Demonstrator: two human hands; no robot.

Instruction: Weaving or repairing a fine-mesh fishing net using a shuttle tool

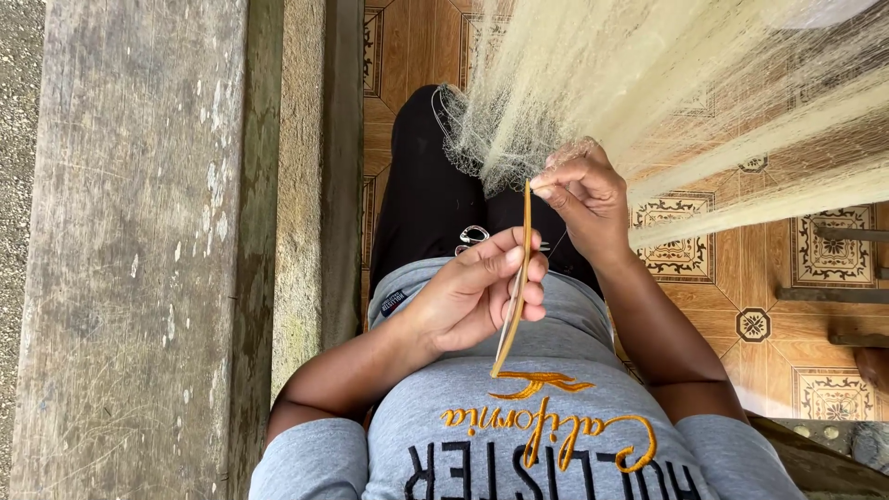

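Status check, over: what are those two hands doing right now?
Left hand grips flat netting needle. Right hand pinches pale net. Nothing in the way.

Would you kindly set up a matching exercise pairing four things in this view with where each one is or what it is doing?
Things:
1. left hand
2. right hand
3. safety pin
4. wooden plank

Places or states:
A. lying on the dark trousers
B. pinching the pale fishing net at its gathered edge
C. running along the person's left side
D. gripping the slim yellow netting needle

Pairs: 1-D, 2-B, 3-A, 4-C
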